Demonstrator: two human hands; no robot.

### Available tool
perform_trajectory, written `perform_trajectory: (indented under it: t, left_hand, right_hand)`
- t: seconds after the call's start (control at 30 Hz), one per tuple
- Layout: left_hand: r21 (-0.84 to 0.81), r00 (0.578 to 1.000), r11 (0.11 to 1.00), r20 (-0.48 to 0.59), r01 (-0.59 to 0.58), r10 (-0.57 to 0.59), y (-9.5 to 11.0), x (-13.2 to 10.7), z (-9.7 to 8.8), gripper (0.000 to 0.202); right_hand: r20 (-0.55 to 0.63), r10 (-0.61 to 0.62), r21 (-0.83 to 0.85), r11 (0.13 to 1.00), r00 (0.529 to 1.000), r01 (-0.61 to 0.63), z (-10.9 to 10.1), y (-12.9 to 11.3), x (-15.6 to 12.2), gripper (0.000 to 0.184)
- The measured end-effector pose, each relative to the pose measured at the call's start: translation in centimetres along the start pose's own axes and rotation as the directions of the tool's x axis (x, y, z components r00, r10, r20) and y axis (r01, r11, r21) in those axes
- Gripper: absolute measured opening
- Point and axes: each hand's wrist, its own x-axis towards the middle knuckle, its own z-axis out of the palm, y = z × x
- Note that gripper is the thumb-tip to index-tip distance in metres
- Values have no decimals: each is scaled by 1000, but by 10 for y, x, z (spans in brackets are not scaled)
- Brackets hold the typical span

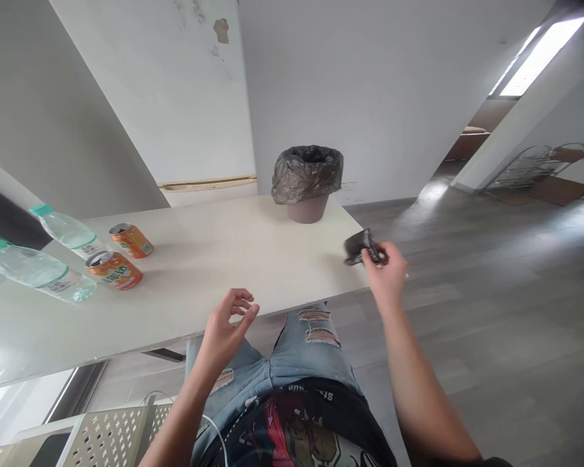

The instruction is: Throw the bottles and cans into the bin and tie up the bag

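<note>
My right hand (387, 272) is raised just past the right corner of the white table (233, 259), its fingers closed around a small dark object (363, 246) that looks like a roll of black plastic bags. My left hand (228, 324) hovers over the near table edge with fingers loosely curled and apart, holding nothing. At the far edge stands a small brown bin (307, 181) lined with a dark bag. Two orange drink cans (121, 259) and two clear plastic bottles with green caps (39, 259) stand at the left of the table.
A white perforated chair (107, 438) sits at the lower left beside my legs in torn jeans. Grey wood floor stretches to the right. White walls rise behind the table, and a wire rack (530, 165) stands far right.
</note>
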Motion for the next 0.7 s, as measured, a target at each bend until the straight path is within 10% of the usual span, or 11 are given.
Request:
perform_trajectory:
  t: [0.1, 0.33, 0.53, 0.7]
  left_hand:
    - [44, 998, 998, -40, 47, -45, -9, -22, -21, 31]
    - [75, 993, 993, -86, 87, -80, -20, -60, -37, 31]
    - [88, 992, 991, -77, 106, -99, 2, -71, -36, 30]
    - [101, 998, 993, -14, 69, -68, -2, -72, -41, 29]
  right_hand:
    - [179, -282, -319, 890, 943, 327, -40, 34, 21, 5]
    - [710, -192, -326, 764, 678, 557, -69, 61, 20, 17]
    - [579, -275, -355, 763, 768, 541, -76, 45, 26, 39]
    - [776, -141, -336, 733, 615, 592, -57, 65, 20, 57]
